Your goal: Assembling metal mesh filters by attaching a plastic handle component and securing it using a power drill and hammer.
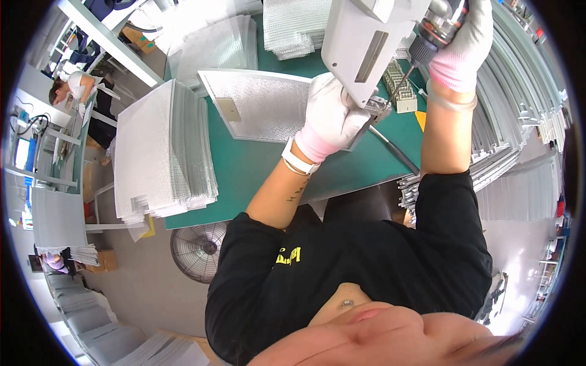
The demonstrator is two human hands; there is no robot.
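Observation:
A flat silver mesh filter panel (256,107) with a metal frame lies on the green table top (256,174). My left hand (329,119), in a white glove with a pink cuff, grips the panel's right edge beneath the light grey machine head (366,43). My right hand (464,36), gloved the same way, is closed around the machine's dark metal handle (436,27) up at the top right. A thin bit (400,85) points down from the handle toward the panel's corner by my left fingers.
A tall stack of mesh panels (162,152) stands on the table's left, and more stacks (226,43) sit at the back. Bundled metal frame strips (513,122) fill the right. A white box of small parts (403,91), a floor fan (198,250), and another person (70,88) at far left.

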